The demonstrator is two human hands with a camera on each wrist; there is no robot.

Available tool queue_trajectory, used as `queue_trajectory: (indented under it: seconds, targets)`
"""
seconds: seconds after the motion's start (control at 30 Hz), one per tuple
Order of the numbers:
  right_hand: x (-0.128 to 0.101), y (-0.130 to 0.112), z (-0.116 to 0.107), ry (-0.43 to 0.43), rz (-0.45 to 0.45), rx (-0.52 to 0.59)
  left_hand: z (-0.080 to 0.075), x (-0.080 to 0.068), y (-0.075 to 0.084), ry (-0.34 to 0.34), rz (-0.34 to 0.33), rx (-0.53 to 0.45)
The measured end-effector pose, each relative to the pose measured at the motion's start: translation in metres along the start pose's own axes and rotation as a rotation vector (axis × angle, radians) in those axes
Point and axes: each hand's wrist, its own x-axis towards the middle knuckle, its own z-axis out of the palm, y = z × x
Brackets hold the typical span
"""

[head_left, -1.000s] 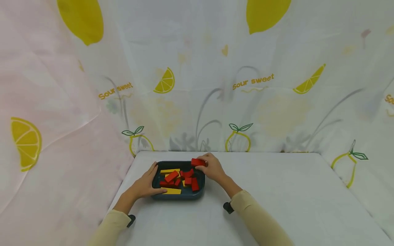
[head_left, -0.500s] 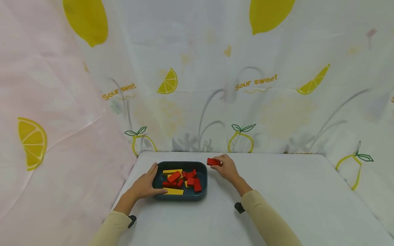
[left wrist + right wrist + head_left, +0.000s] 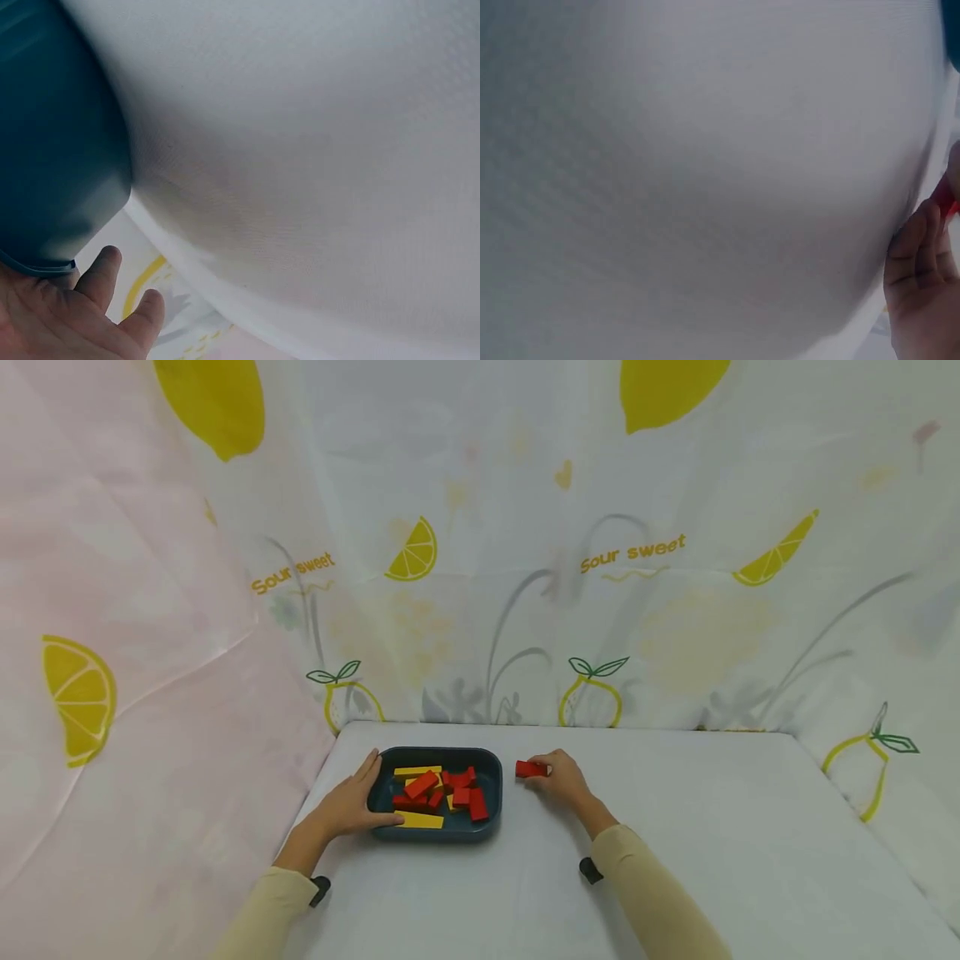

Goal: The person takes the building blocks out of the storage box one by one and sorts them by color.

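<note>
while the left hand lies against the left end of the dark teal tray, its grip is loose: the fingers run nearly straight along the tray's outer wall and the thumb rests at the near rim, beside a yellow block. the left wrist view shows the same hand under the tray's rounded corner, fingers relaxed. the right hand sits on the white tabletop just right of the tray, and its grip is closed on a single red block, pinched between fingertips and thumb. that block is outside the tray, near its right end and low at the cloth; whether it touches the tabletop i cannot tell. in the right wrist view only curled fingers and a sliver of red show at the edge. inside the tray lies a heap of red blocks with another yellow block at the far side. a lemon-print curtain hangs behind the tabletop.
</note>
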Motion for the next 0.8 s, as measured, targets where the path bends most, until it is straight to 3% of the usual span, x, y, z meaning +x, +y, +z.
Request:
queue_trajectory:
  seconds: [0.33, 0.53, 0.67, 0.8]
  targets:
    - [-0.008, 0.003, 0.002, -0.082, 0.026, -0.005, 0.008, 0.004, 0.002, 0.006, 0.021, -0.063]
    - [-0.004, -0.001, 0.005, -0.108, 0.090, 0.091, 0.008, 0.004, 0.001, 0.072, 0.060, -0.076]
    - [-0.001, -0.002, 0.005, -0.133, 0.149, 0.113, 0.010, 0.005, 0.001, 0.064, 0.029, -0.079]
    - [-0.002, -0.002, 0.004, -0.135, 0.150, 0.115, 0.013, 0.004, 0.003, 0.060, 0.014, -0.092]
